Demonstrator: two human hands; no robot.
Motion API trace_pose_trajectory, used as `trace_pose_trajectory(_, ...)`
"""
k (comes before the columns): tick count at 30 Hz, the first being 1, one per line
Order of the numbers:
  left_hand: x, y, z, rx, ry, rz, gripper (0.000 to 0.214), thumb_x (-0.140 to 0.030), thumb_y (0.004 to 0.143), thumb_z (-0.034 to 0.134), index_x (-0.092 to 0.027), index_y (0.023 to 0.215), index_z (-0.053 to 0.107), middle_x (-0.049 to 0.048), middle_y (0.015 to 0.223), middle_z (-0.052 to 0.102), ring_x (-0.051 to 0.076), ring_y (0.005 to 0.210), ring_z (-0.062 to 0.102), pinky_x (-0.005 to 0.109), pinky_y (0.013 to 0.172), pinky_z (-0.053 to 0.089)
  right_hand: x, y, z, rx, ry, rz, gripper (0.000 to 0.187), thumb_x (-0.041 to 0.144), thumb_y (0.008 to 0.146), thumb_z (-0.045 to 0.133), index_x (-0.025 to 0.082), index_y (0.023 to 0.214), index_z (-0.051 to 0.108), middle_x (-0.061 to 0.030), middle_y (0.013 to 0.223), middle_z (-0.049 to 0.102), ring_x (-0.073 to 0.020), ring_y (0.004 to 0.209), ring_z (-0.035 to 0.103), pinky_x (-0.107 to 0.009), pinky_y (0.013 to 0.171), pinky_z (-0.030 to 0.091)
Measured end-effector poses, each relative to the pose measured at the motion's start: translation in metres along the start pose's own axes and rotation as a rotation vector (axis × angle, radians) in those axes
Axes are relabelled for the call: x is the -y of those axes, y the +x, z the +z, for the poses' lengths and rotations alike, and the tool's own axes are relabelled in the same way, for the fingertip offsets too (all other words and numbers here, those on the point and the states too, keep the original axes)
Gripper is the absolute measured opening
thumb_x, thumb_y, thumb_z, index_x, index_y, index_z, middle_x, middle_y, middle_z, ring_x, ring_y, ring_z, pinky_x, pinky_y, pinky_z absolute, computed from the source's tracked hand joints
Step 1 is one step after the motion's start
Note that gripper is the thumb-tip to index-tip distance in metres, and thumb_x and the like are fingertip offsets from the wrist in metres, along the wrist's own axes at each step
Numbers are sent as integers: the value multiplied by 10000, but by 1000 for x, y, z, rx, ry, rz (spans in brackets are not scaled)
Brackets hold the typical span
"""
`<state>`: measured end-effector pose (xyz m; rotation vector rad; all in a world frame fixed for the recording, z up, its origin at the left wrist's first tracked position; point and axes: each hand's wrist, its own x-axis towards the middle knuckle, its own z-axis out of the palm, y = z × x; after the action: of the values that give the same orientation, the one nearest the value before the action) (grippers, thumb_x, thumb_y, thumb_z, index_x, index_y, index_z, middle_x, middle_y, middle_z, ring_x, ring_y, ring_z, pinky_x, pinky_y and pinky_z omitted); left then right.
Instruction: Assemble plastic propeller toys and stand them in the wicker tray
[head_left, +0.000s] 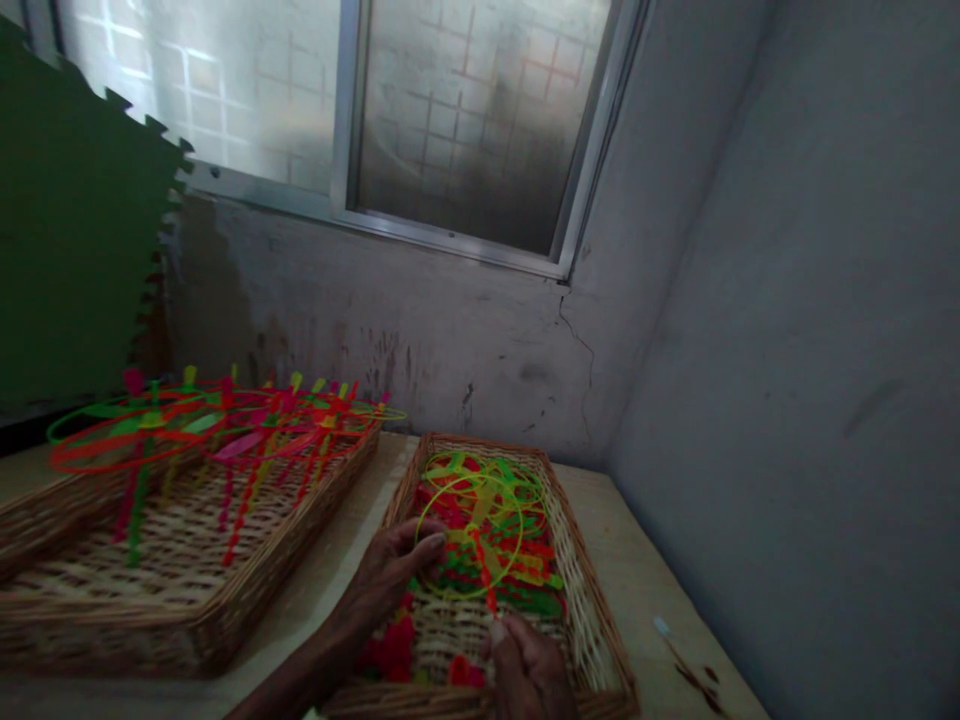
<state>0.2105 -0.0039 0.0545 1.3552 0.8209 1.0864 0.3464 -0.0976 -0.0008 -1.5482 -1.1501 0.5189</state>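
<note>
- With 12 o'clock straight ahead of you, your right hand (526, 672) is at 6 o'clock, its fingers (506, 632) closed in a pinch on the red stem (487, 590) of a plastic propeller toy (480, 545).
- Your left hand (394, 578) is at 7 o'clock, its fingers part-open and reaching over the yellow-green ring (418, 522) of that toy. You cannot tell whether they grip it or only lie close.
- The toy is tilted above the right-hand wicker tray (592, 600), over a heap of red, green and yellow toys (495, 500).
- It looks very light, so a firm pinch should be enough. The stem looks stiff and thin, making its lower end the surest hold. The ring looks thin and springy, and likely to snag neighbouring rings.
- A second wicker tray (202, 620) lies at 9 o'clock, with more ringed toys (225, 430) along its far side.
- Both trays rest on a pale wooden tabletop (630, 560).
- A frosted window (480, 120) is at 12 o'clock, above a cracked wall (577, 360), and a green foam mat (75, 210) stands at 10 o'clock.
</note>
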Motion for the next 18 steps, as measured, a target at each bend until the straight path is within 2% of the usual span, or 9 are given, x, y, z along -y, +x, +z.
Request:
trace_pose_trajectory(7,6,2,-3,-19,-14,24,284,-416,644,655,-146,731,633,-14,582,579,118,553,494,219,550,401,14,5,-4,-55,-120,-67,376,469,779,354,215,531,475,28,513,463,-131,550,464,-223,546,328)
trace_pose_trajectory(12,3,-4,-2,-18,14,-6,285,-416,662,643,-148,758,640,-8,618,575,133,594,506,224,559,416,11,10,-4,40,-91,-85,351,428,778,354,208,523,455,34,504,433,-123,531,435,-219,523,304)
trace_pose_trajectory(18,7,-6,-3,40,185,126,247,-399,749,577,-161,765,642,-15,631,569,136,619,508,213,570,411,-1,11,-3,-25,7,-95,409,530,768,390,212,553,532,30,509,451,-121,510,429,-208,504,344)
